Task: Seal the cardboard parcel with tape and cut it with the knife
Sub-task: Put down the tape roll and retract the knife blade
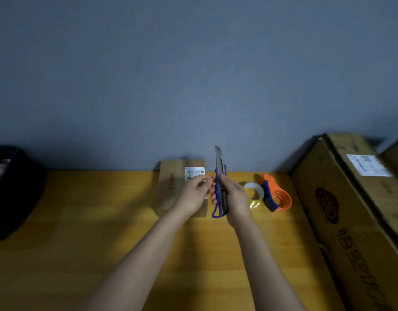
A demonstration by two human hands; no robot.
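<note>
A small flat cardboard parcel (171,187) with a white label lies on the yellow wooden table (81,232) near the wall. My right hand (235,198) grips a blue utility knife (220,176) upright, its blade extended and pointing up. My left hand (194,193) is over the parcel, its fingertips pinched together beside the knife's handle; whether it touches the knife or holds something small is unclear. A roll of clear tape (253,191) and an orange and blue tape dispenser (276,194) rest to the right of my hands.
A large cardboard box (355,221) with a white label fills the table's right side. A dark container (11,194) stands at the left edge. A grey wall rises right behind the table.
</note>
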